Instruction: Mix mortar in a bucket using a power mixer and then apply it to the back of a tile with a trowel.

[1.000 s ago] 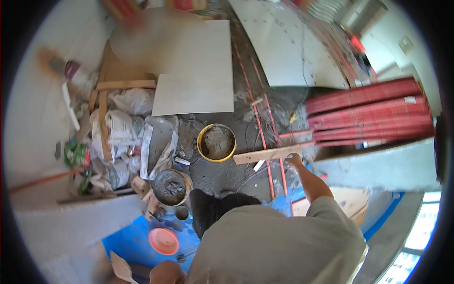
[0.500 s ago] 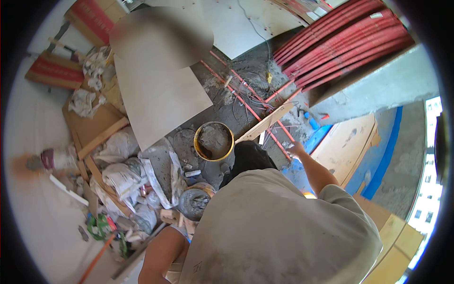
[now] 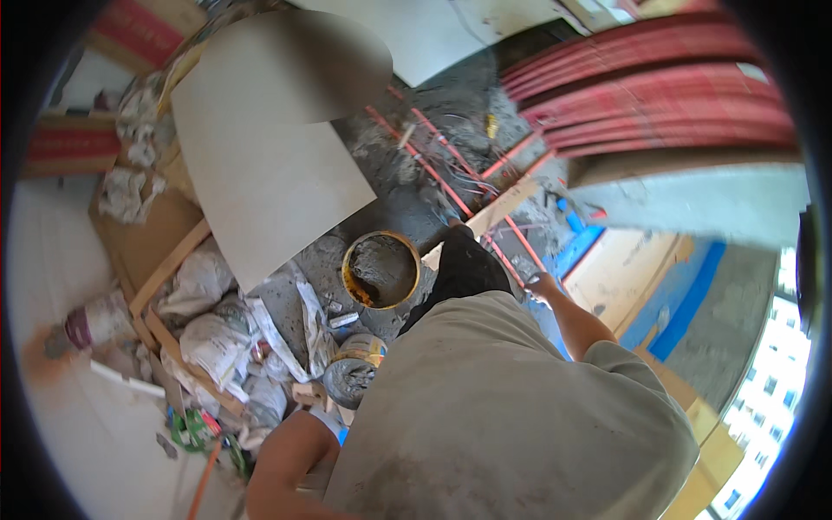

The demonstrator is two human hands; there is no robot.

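Two thin, straight red pipes (image 3: pixel 525 242) run roughly parallel over the grey floor (image 3: pixel 403 208), right of the frame's centre, their lower ends near my right hand (image 3: pixel 541 287); whether its grip is closed on one, I cannot tell. That arm is out perhaps for balance, my dark trouser leg (image 3: pixel 468 269) overlapping the wooden plank (image 3: pixel 503 206) across the pipes. Centre-left stands a yellow-rimmed mortar bucket (image 3: pixel 356 290), probably for easy reach. My left hand is out of view.
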